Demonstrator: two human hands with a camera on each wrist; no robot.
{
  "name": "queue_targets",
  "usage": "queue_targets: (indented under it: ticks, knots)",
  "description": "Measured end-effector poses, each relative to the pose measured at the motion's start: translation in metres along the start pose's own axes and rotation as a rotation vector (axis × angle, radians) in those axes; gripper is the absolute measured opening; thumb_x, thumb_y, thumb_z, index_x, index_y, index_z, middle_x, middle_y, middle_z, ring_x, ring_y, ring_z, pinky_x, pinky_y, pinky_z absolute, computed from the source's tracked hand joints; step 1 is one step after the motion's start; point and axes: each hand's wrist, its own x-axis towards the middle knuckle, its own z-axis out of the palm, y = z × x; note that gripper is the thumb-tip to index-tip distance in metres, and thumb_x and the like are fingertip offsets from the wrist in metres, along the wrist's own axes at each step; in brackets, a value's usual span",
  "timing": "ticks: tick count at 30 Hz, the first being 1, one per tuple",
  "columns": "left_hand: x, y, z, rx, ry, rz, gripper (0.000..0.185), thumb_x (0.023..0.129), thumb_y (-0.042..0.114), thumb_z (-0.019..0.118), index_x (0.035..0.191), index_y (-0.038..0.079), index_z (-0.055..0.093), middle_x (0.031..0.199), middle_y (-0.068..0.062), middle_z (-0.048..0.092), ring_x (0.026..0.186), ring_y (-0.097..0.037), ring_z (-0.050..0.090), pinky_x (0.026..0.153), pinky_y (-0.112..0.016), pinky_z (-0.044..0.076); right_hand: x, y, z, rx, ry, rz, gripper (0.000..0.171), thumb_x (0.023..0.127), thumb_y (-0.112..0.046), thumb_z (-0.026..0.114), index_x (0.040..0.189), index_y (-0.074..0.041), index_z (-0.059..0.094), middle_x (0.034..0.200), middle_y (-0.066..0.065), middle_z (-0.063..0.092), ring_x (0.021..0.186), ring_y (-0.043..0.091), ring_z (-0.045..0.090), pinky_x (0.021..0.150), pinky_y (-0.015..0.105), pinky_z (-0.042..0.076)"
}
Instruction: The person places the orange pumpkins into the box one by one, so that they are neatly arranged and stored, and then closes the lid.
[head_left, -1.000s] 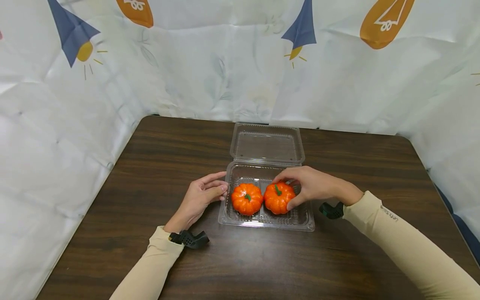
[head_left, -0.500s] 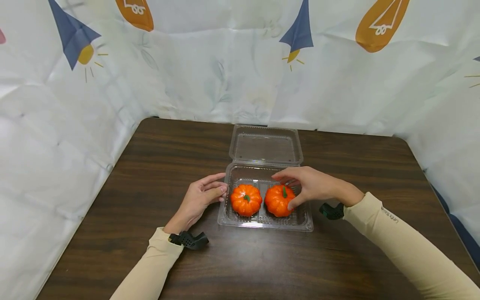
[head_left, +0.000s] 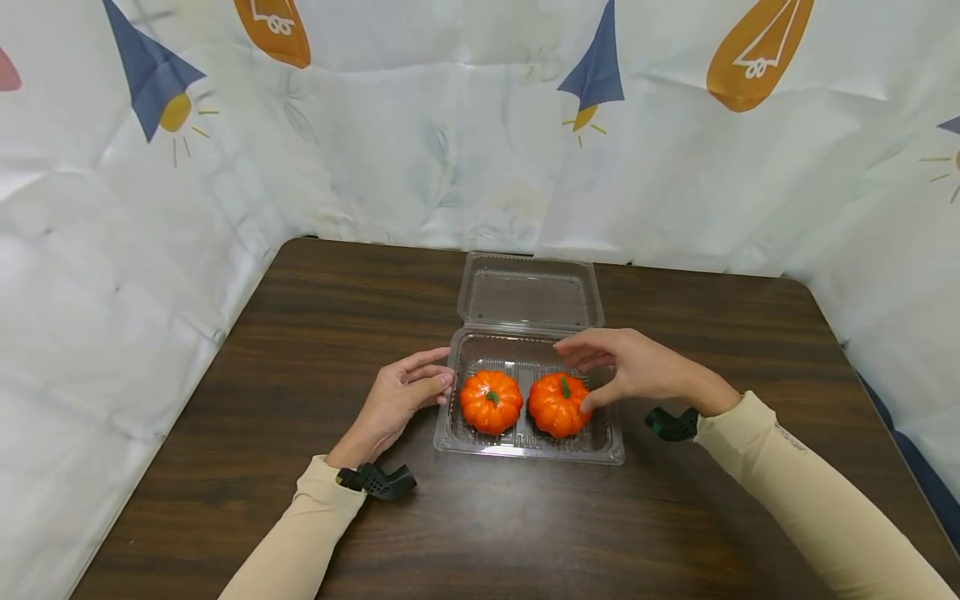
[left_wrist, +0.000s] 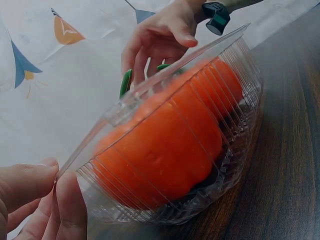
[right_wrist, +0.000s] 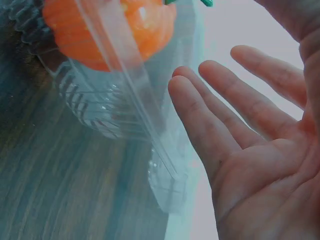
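Note:
A clear plastic clamshell container point(head_left: 528, 452) lies on the table with its lid folded back. Inside it sit two small orange pumpkins with green stems, the left pumpkin point(head_left: 487, 410) and the right pumpkin point(head_left: 553, 410), side by side. My left hand point(head_left: 397, 404) pinches the container's left rim between thumb and fingers, as the left wrist view shows close up. Over the right pumpkin hovers my right hand point(head_left: 633, 364), its fingers spread and relaxed with nothing held. In the right wrist view the palm and fingers point(right_wrist: 222, 112) are apart from the pumpkin.
The lid point(head_left: 528, 292) lies behind the container, towards the far edge of the dark wood table point(head_left: 360, 283). A white patterned curtain point(head_left: 480, 150) hangs behind the table and along its sides. Each wrist carries a small black camera.
My right hand has let go of the right pumpkin and risen off it, shifting slightly right. That pumpkin's stem has changed its tilt. The left hand stays at the rim.

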Motion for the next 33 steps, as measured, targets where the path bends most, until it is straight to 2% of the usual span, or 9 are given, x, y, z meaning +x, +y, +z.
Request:
queue_targets:
  ticks: [10,15,20,25,29,33]
  knots:
    - [-0.001,0.000,0.000,0.002,0.004,-0.002,0.052,0.098,0.007,0.070,0.147,0.006,0.054,0.107,0.002,0.074,0.089,-0.009,0.072,0.079,-0.022,0.064,-0.012,0.002,-0.016,0.108,0.146,-0.019,0.080,0.079,-0.023,0.091,0.148,-0.012,0.054,0.147,0.012,0.061,0.127,0.033,0.064,0.107,0.035,0.056]
    - [-0.001,0.000,0.000,-0.006,0.005,-0.008,0.051,0.098,0.007,0.069,0.147,0.006,0.054,0.108,-0.001,0.073,0.089,-0.009,0.072,0.080,-0.022,0.064,-0.016,0.006,-0.021,0.191,0.278,-0.046,0.072,0.081,-0.009,0.088,0.146,-0.011,0.055,0.142,0.010,0.063,0.124,0.027,0.066,0.103,0.026,0.058]
    - [-0.001,-0.001,0.000,-0.011,0.005,-0.019,0.051,0.098,0.008,0.070,0.147,0.007,0.055,0.112,-0.004,0.073,0.090,-0.010,0.072,0.080,-0.023,0.064,-0.017,0.014,-0.025,0.336,0.399,-0.078,0.064,0.088,0.003,0.078,0.146,-0.003,0.053,0.140,0.002,0.065,0.119,0.013,0.069,0.097,0.022,0.060]
    - [0.000,-0.002,0.000,-0.015,0.005,-0.015,0.051,0.098,0.007,0.070,0.147,0.007,0.055,0.109,-0.002,0.074,0.090,-0.010,0.072,0.080,-0.023,0.064,-0.016,0.027,-0.028,0.442,0.480,-0.077,0.060,0.093,0.003,0.072,0.149,0.001,0.049,0.143,0.001,0.065,0.119,0.008,0.070,0.092,0.022,0.062]
    - [0.000,-0.002,0.000,-0.006,0.004,-0.007,0.051,0.098,0.007,0.070,0.147,0.007,0.055,0.108,-0.001,0.074,0.090,-0.010,0.072,0.080,-0.023,0.064,-0.015,0.037,-0.030,0.502,0.537,-0.058,0.056,0.097,0.000,0.069,0.149,-0.002,0.050,0.138,-0.006,0.067,0.118,0.007,0.070,0.093,0.021,0.061]
    - [0.001,-0.002,0.000,0.003,0.006,-0.004,0.051,0.098,0.008,0.070,0.147,0.008,0.056,0.111,-0.004,0.073,0.090,-0.011,0.072,0.080,-0.024,0.064,-0.012,0.048,-0.031,0.602,0.584,-0.082,0.052,0.099,0.001,0.065,0.149,-0.005,0.052,0.136,-0.002,0.068,0.116,0.009,0.071,0.096,0.024,0.061]
